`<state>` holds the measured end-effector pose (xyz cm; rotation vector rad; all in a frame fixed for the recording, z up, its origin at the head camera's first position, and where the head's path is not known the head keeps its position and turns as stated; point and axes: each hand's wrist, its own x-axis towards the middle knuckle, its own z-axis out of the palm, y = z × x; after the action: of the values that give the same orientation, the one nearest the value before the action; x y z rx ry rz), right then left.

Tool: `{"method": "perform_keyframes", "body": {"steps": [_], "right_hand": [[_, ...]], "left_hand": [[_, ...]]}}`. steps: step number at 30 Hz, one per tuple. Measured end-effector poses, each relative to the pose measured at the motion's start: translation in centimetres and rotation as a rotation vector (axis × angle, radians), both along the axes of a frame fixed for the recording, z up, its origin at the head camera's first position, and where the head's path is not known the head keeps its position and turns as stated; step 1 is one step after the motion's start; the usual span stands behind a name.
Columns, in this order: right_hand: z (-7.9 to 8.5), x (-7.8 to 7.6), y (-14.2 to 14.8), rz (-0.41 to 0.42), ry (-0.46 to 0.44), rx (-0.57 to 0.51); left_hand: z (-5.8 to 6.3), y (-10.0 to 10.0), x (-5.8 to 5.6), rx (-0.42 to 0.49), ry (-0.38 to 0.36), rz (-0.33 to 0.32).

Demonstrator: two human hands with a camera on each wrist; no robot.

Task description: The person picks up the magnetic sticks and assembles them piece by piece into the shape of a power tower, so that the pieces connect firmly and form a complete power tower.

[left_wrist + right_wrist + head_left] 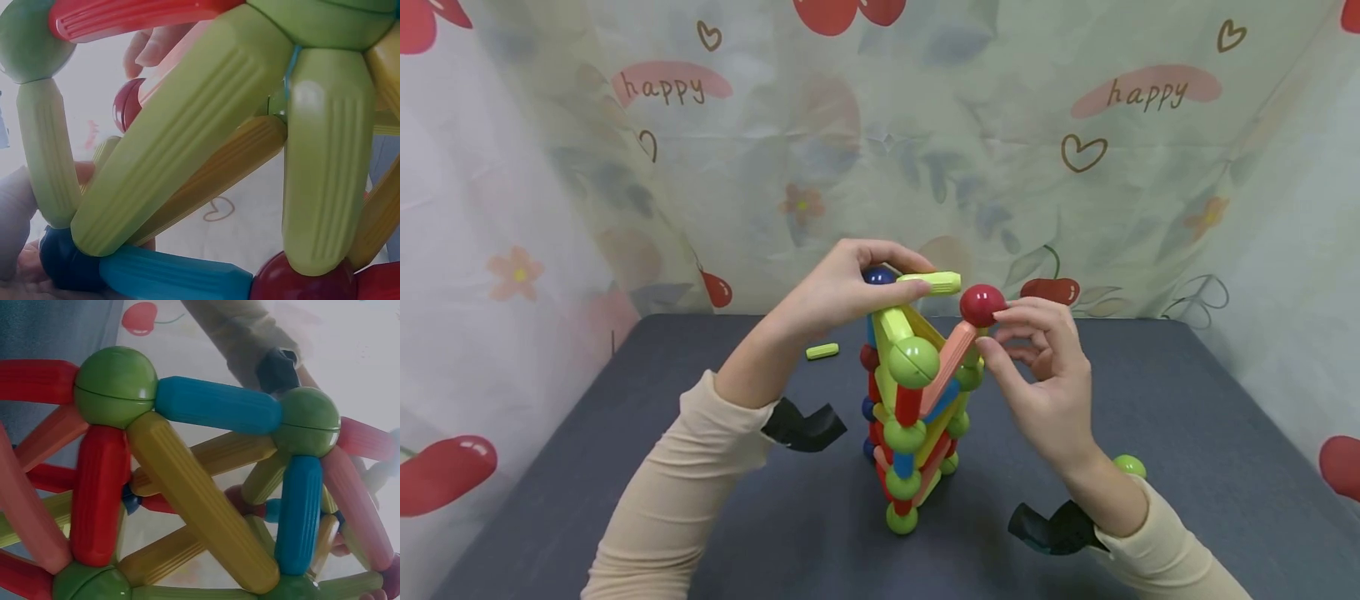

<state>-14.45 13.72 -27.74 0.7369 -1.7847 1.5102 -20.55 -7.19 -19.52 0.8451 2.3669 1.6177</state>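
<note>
A tall tower of magnetic building rods and balls (904, 437) stands upright on the dark table. At its top, my left hand (850, 287) pinches a yellow-green magnetic rod (942, 283) between thumb and fingers, level and pointing right, with a dark blue ball (880, 275) beside it. The rod's free end is close to a red ball (982, 306) at the upper end of a slanting salmon rod (949, 367). The fingertips and thumb of my right hand (1051, 379) hold that ball from its right and lower side. The left wrist view shows blue (178, 277) and yellow-green rods up close.
A loose yellow-green rod (822, 352) lies on the table left of the tower. A loose green ball (1129, 466) sits behind my right wrist. The dark table (700, 517) reaches back to a patterned curtain (887, 167).
</note>
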Motion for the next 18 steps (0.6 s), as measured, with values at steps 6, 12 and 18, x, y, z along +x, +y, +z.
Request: {"method": "perform_keyframes", "body": {"steps": [6,12,18], "right_hand": [[0.4,-0.5,0.1,-0.013,-0.015,0.007],[0.5,-1.0,0.3,-0.012,-0.032,-0.011],[0.6,-1.3,0.4,-0.015,-0.046,-0.009]], "left_hand": [[0.0,0.0,-0.2,0.001,-0.019,-0.017],[0.0,0.0,-0.6,-0.008,-0.029,-0.028],[0.1,-0.1,-0.6,-0.021,-0.027,-0.041]]}}
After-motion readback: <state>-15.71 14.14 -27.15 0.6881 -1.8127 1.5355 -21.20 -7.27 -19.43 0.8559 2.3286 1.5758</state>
